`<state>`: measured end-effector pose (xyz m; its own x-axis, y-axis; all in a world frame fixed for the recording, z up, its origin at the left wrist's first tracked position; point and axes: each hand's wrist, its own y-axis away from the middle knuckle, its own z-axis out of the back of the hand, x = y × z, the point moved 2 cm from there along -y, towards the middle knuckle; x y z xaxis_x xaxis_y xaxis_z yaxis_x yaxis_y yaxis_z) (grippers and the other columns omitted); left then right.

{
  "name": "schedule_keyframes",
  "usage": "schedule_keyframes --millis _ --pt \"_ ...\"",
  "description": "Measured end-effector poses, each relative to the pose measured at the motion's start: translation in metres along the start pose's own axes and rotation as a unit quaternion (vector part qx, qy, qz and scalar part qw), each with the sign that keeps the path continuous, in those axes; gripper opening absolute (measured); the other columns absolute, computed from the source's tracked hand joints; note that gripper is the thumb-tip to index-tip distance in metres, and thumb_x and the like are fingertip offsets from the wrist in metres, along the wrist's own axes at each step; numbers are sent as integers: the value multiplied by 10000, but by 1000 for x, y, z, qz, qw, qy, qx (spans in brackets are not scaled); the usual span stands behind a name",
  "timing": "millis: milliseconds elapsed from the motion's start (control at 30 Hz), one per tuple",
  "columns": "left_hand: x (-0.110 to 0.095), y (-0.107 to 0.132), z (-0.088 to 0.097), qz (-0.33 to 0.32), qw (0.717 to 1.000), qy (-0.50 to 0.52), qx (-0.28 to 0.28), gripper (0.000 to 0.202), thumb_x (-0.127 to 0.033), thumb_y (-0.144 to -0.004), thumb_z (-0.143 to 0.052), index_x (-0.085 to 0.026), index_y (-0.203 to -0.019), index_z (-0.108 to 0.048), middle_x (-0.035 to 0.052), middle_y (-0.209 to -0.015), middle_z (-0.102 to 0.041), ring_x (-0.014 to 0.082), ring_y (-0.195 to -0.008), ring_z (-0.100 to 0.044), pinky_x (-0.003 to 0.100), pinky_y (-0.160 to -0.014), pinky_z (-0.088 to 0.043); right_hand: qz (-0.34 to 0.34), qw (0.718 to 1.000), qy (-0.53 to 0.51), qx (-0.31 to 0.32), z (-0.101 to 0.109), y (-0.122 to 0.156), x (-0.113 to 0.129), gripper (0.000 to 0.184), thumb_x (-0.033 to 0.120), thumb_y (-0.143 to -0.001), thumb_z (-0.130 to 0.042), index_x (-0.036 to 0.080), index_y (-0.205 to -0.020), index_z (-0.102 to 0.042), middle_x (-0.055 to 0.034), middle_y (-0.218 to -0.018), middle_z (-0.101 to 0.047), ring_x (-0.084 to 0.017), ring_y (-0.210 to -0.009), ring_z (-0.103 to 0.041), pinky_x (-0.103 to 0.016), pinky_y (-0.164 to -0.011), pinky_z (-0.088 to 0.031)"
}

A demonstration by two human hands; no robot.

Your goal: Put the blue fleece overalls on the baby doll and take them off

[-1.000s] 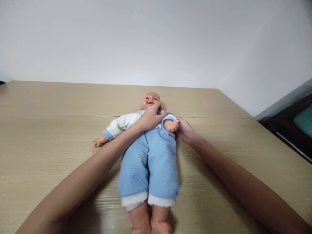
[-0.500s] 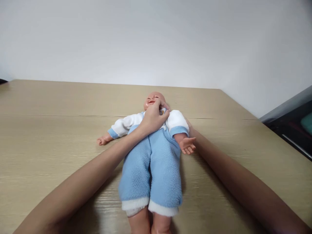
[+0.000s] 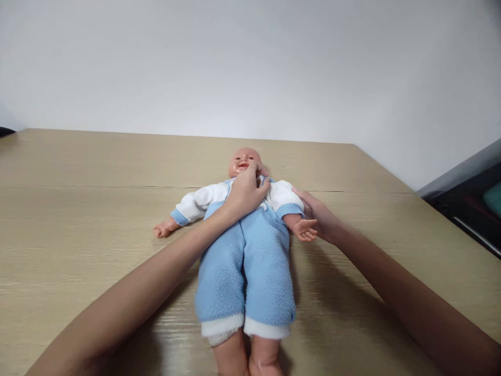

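A baby doll [image 3: 245, 271] in a blue and white fleece outfit lies face up on the table, its head at the far end and its bare legs toward me. My left hand [image 3: 249, 189] reaches across its chest, fingers bent at the collar just under the chin, thumb toward the doll's shoulder. The fingertips are partly hidden, but the hand is closed on the doll's neckline. On the right, my right hand [image 3: 319, 214] lies against the outer side of the white sleeve [image 3: 286, 194]. Its upper finger or thumb stretches along the sleeve; the other fingers are mostly behind the doll's arm.
The light wooden table [image 3: 78, 162] has a thin seam running across it. A plain pale wall [image 3: 235, 68] rises behind its far edge. At the right, beside the table, stands a dark object [image 3: 462, 203] with a shiny edge.
My right hand has drawn out from behind the doll's shoulder to the right and shows more now. The doll's head and legs have shifted slightly. My left hand stays at the collar.
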<state>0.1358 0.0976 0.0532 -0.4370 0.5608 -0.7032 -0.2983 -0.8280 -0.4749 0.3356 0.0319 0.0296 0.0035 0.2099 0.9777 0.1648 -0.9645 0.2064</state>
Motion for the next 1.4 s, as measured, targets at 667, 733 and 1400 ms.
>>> schedule_keyframes --millis 667,733,1400 --pt "-1 4 -3 -37 996 -74 29 64 -204 -1014 -606 -208 -1077 -597 63 -1036 -734 241 -963 -673 380 -845 -474 -32 970 215 -114 119 27 -21 575 651 -779 -939 224 -1115 -751 -85 -924 -782 -233 -763 -715 -341 -660 -594" --pt "-1 4 -4 -40 996 -73 31 68 -211 -1016 -606 -210 -1084 -598 59 -1017 -727 237 -936 -661 377 -834 -471 -11 965 220 -144 124 24 -26 587 654 -788 -927 234 -1153 -740 -94 -1003 -799 -265 -872 -750 -380 -770 -623" --pt "-29 19 10 -201 951 -159 171 237 -393 -1087 -552 -222 -1145 -706 106 -1185 -704 317 -1157 -569 496 -1131 -419 141 984 102 32 -10 39 -36 343 605 -1059 -654 263 -1040 -641 20 -824 -517 -178 -729 -471 -316 -668 -412"
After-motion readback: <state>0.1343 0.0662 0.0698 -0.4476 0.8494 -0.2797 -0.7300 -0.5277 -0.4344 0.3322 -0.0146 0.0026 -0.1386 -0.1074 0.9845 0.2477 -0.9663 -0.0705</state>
